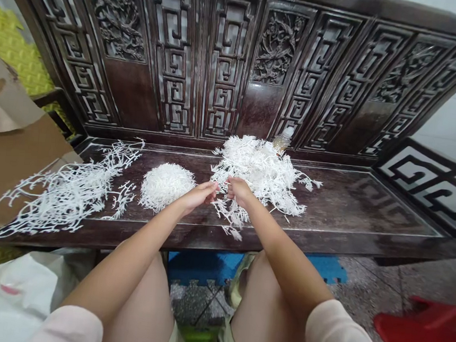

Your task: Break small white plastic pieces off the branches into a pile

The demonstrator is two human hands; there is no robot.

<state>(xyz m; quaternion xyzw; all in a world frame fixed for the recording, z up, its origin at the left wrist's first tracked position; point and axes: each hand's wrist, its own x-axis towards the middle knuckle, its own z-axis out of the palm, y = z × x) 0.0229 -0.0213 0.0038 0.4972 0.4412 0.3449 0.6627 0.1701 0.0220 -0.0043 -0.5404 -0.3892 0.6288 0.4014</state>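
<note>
My left hand (pixel 201 195) is closed, thumb and fingers pinched together, just right of a rounded heap of small white needle-like sprigs (pixel 166 184). Facing it across a narrow gap, my right hand (pixel 239 191) has its fingers curled in a pinch at the front of a larger pile of white branched, needle-leaved pieces (pixel 260 166). White bits show around the fingertips, but what each hand holds is too small to make out. Below my right hand, a white leafy branch (pixel 232 214) reaches toward the bench's front edge. Bare white branching stems (pixel 70 194) lie tangled at the left.
Everything lies on a dark wooden bench (pixel 345 202) with a carved back (pixel 225 59). A clear bottle (pixel 283 138) stands behind the large pile. Cardboard (pixel 21 158) and a white bag (pixel 14 285) are at the left. A red plastic object (pixel 425 332) sits on the floor at right.
</note>
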